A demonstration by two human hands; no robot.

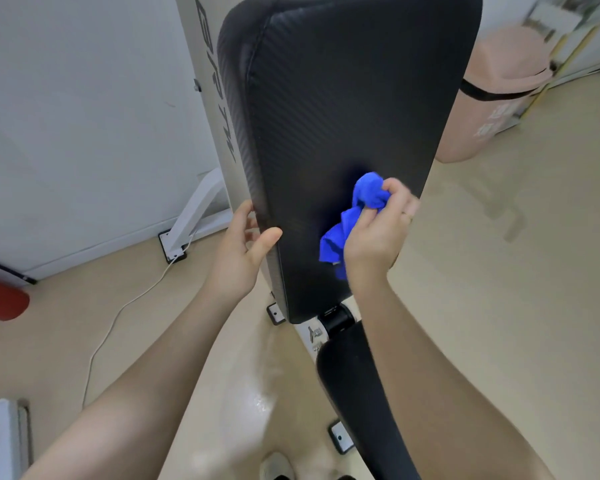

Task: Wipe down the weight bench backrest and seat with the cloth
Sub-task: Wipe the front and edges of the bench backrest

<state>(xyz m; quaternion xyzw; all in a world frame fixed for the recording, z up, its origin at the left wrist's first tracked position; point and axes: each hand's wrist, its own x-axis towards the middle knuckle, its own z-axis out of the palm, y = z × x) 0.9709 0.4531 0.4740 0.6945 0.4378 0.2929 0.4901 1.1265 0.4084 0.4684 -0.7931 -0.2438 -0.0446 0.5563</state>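
Note:
The black padded backrest (343, 109) of the weight bench stands raised and steep in the middle of the view. Below it lies the black seat pad (347, 386), partly hidden by my right forearm. My right hand (378, 233) is closed around a bunched blue cloth (355, 209) and presses it against the lower part of the backrest. My left hand (243, 247) grips the backrest's lower left edge, thumb on the front face, fingers behind it.
A white frame upright (210, 98) with black lettering stands behind the backrest. A white cable (118, 317) trails over the beige floor at left. A pink bin (499, 98) stands at right, a red object (0, 301) at far left. White bench feet (340, 441) rest on the floor.

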